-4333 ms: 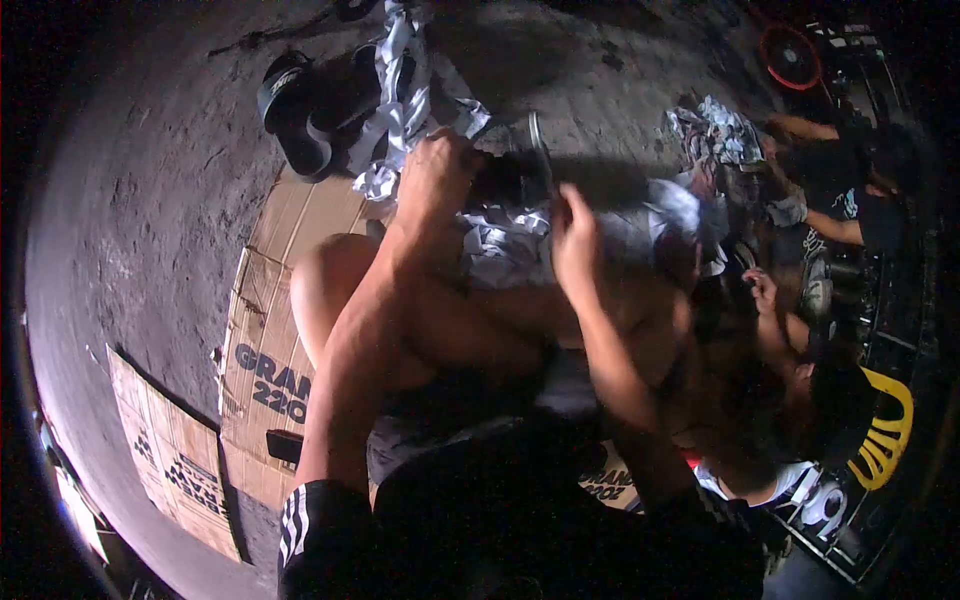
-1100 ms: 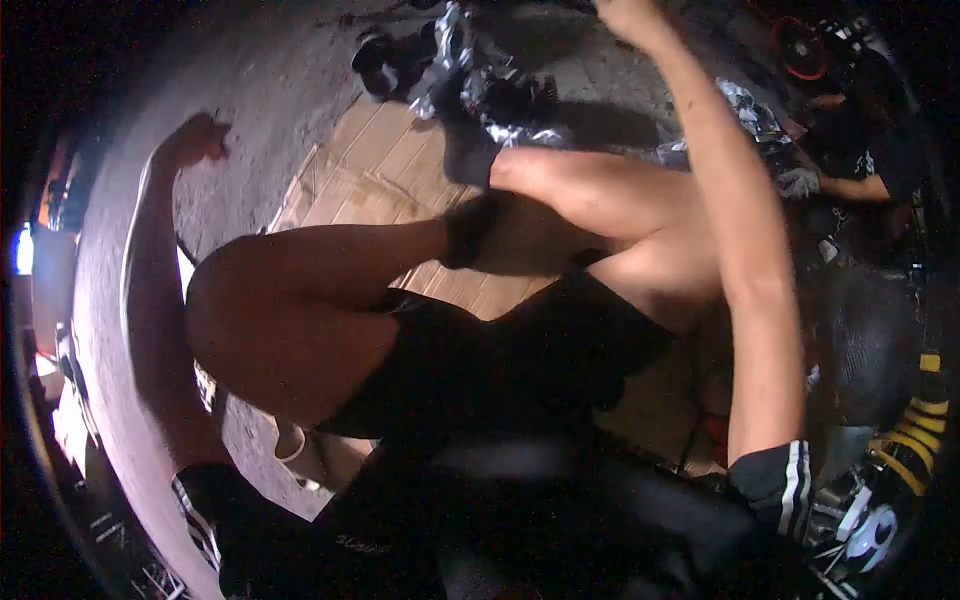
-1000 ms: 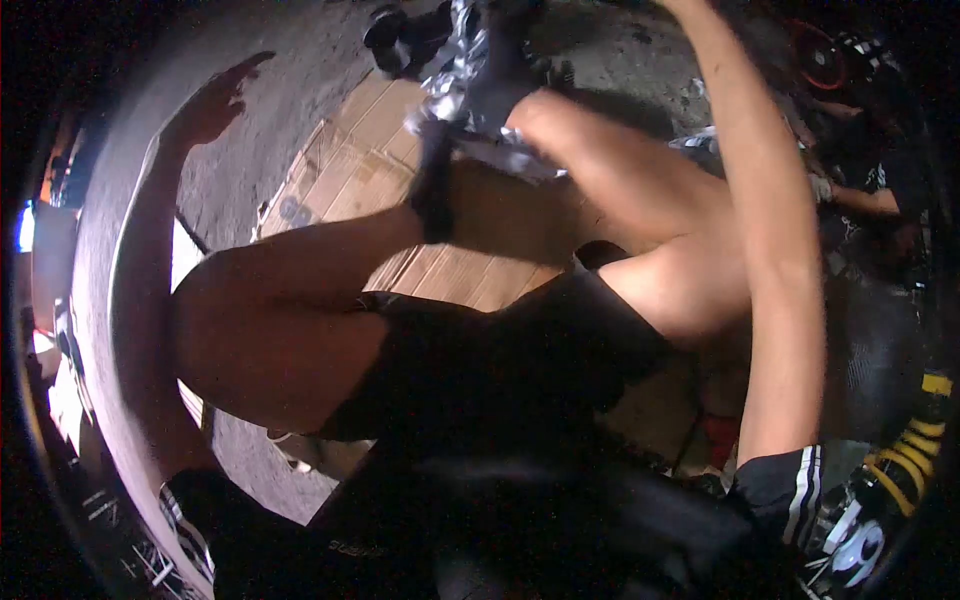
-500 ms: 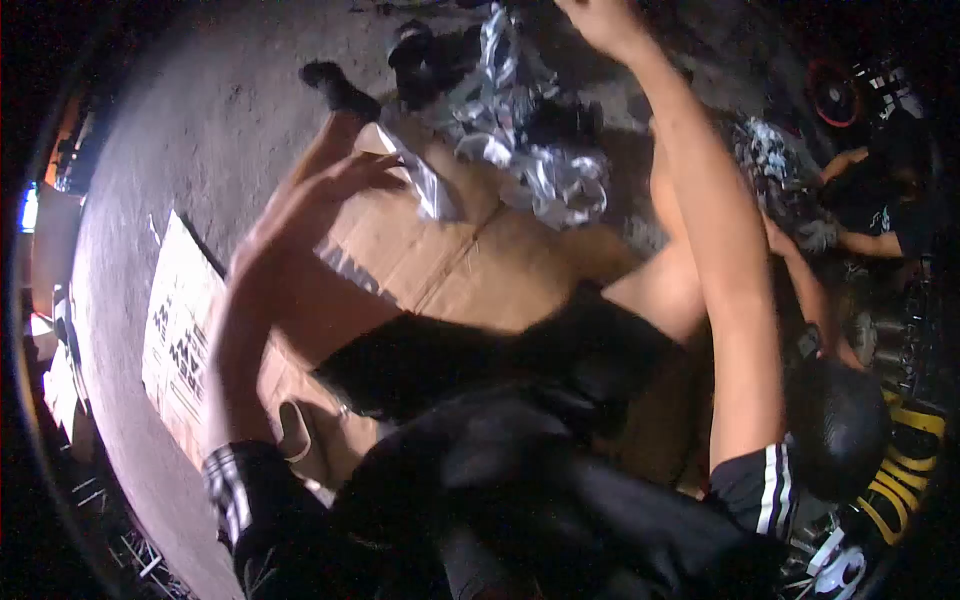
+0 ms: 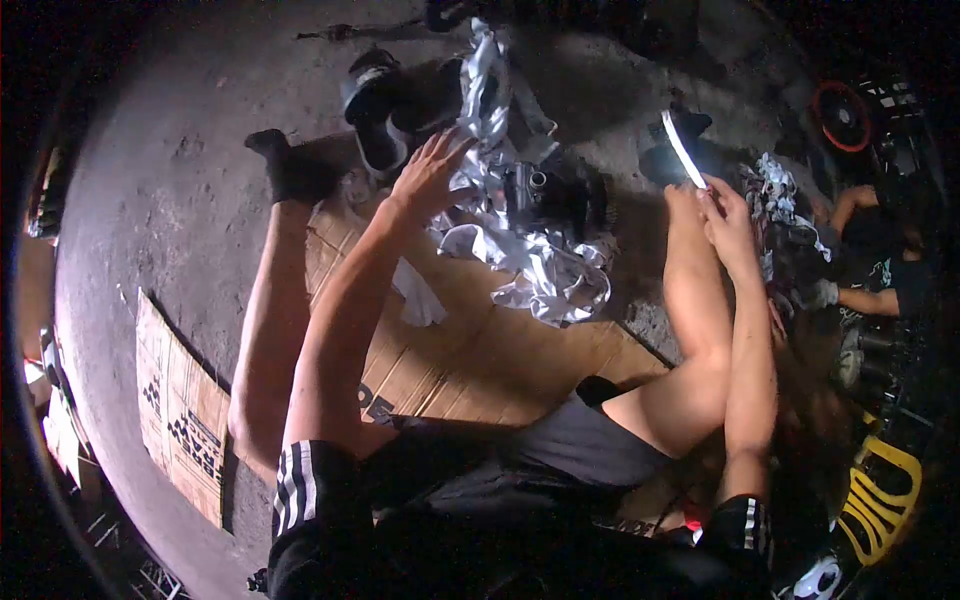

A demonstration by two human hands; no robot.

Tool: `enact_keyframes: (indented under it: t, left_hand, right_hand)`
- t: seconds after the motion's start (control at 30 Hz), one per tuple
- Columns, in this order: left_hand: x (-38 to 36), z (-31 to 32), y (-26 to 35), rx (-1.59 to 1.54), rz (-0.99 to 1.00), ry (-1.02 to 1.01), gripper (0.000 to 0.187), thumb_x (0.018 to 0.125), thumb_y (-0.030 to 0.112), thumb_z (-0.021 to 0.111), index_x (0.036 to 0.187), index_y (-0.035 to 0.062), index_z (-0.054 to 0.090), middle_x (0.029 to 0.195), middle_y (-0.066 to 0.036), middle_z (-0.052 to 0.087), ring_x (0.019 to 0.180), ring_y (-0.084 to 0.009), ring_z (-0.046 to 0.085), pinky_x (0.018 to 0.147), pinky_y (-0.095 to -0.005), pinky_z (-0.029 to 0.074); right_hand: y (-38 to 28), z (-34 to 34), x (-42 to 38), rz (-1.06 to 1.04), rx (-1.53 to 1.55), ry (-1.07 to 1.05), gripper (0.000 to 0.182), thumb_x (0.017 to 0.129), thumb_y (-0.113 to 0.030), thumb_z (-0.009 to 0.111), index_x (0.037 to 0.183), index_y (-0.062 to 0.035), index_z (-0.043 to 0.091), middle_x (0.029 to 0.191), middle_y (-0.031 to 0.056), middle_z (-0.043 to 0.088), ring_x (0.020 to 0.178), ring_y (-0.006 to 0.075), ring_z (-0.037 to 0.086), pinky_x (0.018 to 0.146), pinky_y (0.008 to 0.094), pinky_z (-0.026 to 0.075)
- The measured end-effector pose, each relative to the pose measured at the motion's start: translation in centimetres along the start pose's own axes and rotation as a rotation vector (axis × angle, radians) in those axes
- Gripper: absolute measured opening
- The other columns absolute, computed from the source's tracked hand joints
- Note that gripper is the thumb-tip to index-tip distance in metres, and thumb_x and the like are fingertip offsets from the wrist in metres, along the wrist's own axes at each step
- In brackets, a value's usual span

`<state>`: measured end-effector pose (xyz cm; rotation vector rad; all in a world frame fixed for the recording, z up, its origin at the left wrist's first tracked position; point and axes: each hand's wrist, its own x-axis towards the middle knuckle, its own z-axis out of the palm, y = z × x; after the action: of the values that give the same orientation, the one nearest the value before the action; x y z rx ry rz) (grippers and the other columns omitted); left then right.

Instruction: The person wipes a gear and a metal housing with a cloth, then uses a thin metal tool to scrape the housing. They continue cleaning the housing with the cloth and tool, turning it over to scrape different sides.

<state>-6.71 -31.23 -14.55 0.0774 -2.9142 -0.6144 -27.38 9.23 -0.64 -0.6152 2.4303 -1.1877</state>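
My left hand [image 5: 430, 178] reaches forward with its fingers stretched out, right at the edge of a heap of crumpled pale grey cloth strips [image 5: 555, 275]. Closed fingers of my right hand [image 5: 732, 225] grip a slim, bright white, blade-like tool [image 5: 682, 148] that points up and away, with a reddish part showing at the grip. Between the hands a dark machine part with a shiny round metal opening [image 5: 538, 182] rests among the strips. Under the heap lies a flattened cardboard sheet [image 5: 450, 345], with a pale scrap of cloth [image 5: 418, 293] on it.
My legs stretch out on both sides of the cardboard. A printed cardboard piece [image 5: 180, 410] lies at left, a dark item with a curved pale rim [image 5: 380, 140] ahead. To the right are another person's gloved hand [image 5: 822, 293], a yellow slotted plastic piece [image 5: 880, 495] and a red-rimmed wheel [image 5: 842, 115].
My left hand has moved forward and right, from over the cardboard to the cloth heap. My right hand has come back from the top edge, the bright tool now showing. The view has shifted.
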Motion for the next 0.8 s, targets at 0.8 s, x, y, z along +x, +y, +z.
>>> enact_keyframes:
  t: [0.8]
  left_hand:
    - [3.8,-2.8,7.5,-0.22,0.0,0.12,0.02,0.084,0.026,0.068,0.089,0.0071,0.07,0.092,-0.013,0.068,0.086,-0.0343,0.066,0.075,-0.0449,0.054]
  right_hand:
    - [-1.9,6.9,-14.2,0.281,-0.072,0.112,0.025,0.101,-0.016,0.055,0.122,-0.0056,0.063,0.078,-0.0014,0.054,0.069,0.009,0.05,0.064,0.0267,0.045]
